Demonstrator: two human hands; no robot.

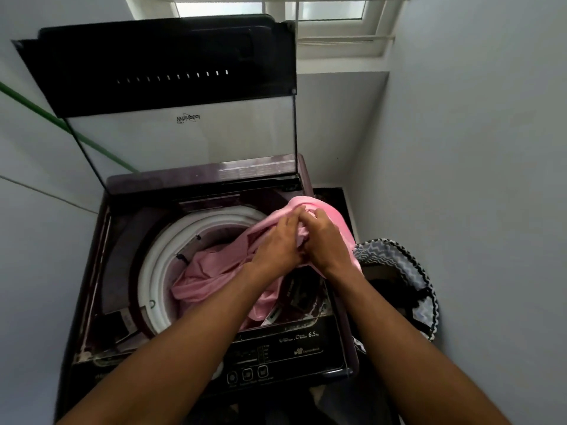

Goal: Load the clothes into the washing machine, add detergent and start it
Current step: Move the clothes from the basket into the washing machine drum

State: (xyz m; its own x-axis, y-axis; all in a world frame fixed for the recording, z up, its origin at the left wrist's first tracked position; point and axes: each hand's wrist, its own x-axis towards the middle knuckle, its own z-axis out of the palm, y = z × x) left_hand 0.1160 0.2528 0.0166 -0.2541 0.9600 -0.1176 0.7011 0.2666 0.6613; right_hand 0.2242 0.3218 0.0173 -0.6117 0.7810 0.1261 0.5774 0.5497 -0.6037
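Observation:
A dark top-loading washing machine (104, 271) stands below me with its glass lid (171, 87) raised upright. Its white drum rim (159, 250) is exposed. A pink garment (208, 271) hangs partly inside the drum and bunches up over the machine's right side. My left hand (276, 243) and my right hand (325, 240) are side by side above the drum's right edge, both gripping the bunched pink cloth. The control panel (294, 354) with its buttons lies at the machine's front, partly hidden by my left forearm.
A laundry basket with a zigzag-patterned lining (408, 271) sits on the floor right of the machine, dark clothes inside. White walls close in on both sides. A window (322, 13) is behind the lid. A green line (46, 113) crosses the left wall.

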